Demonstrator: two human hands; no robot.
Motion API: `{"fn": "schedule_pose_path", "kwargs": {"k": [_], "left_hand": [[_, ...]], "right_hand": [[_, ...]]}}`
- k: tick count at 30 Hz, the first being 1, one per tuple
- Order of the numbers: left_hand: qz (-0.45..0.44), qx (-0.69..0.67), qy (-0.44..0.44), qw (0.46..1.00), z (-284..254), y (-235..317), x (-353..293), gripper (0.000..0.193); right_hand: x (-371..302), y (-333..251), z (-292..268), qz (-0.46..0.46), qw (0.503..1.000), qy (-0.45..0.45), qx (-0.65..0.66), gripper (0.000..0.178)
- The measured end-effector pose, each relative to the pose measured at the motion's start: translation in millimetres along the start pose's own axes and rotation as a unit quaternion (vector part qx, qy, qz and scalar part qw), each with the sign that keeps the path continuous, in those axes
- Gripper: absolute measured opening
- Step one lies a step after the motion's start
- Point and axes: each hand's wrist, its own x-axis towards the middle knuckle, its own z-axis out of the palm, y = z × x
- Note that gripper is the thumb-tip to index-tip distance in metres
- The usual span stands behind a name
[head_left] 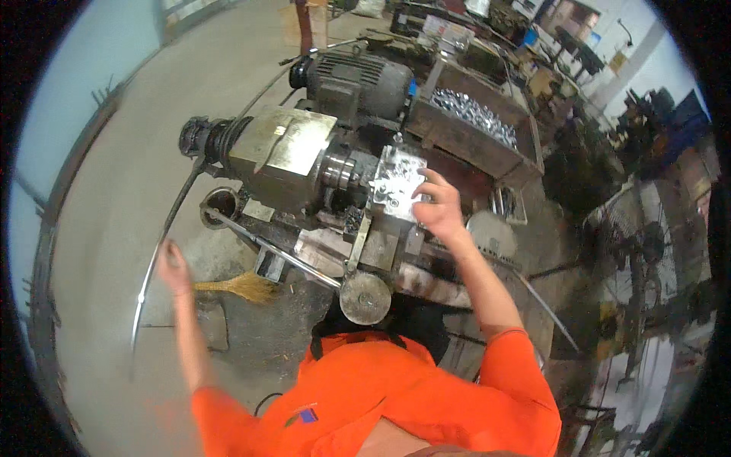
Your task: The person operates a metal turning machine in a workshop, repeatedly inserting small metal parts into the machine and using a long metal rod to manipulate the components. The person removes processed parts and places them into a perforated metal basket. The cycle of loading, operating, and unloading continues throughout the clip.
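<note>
Plainly, nearest the wearer: one orange shirt (426, 388), filling the lower edge. Next, one round metal disc (365, 298), standing just ahead of the body. One left hand (175, 266), blurred, fingers curling beside a long rod (141, 297); whether it is closing on the rod or only passing alongside, one cannot tell. One straw broom (242, 286), lying on the floor to its right. One right hand (438, 206), fingers parting and bending at the right edge of a bright metal block (400, 183); whether they are gripping it, one cannot tell. The block itself is sitting just right of the spindle (339, 169), on the machine. By the look of it, the step in hand is tending the machine at this block; the next move is seemingly calling for a sure right-hand hold, with fingers keeping clear of the spindle. Containers: one round pot-like vessel (214, 222), left of the machine, its inside showing too dark for listing; one small pale tray (514, 222), right of the right forearm, holding dark slender pieces; beyond, one open brown bin (472, 146), holding a heap of small shiny metal parts (472, 110). Beside that bin, one ribbed motor (358, 80) is standing behind the machine.
</note>
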Motion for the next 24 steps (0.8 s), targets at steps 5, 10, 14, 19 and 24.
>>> {"fn": "schedule_pose_path", "kwargs": {"k": [5, 10, 14, 19, 24], "left_hand": [[-0.073, 0.100, -0.498, 0.858, 116.9, 24.4, -137.4, 0.048], [0.211, 0.324, -0.558, 0.734, 143.3, 0.6, -117.7, 0.025], [0.184, 0.269, -0.546, 0.772, 114.1, 51.2, -78.4, 0.016], [0.002, 0.112, -0.466, 0.878, 95.4, 27.0, -59.9, 0.028], [-0.302, -0.193, -0.350, 0.865, 68.8, 42.7, -14.6, 0.049]], "right_hand": [[-94.1, 53.6, -85.5, 0.116, 0.979, 0.031, -0.162, 0.016], [-184.2, 97.9, -166.4, 0.323, 0.927, 0.003, -0.190, 0.024], [-251.7, 136.9, -224.3, 0.402, 0.853, 0.000, -0.333, 0.046], [-369.2, 194.8, -286.7, 0.540, 0.678, -0.136, -0.481, 0.054], [-392.5, 171.0, -255.1, 0.525, 0.678, -0.077, -0.508, 0.039]]}}
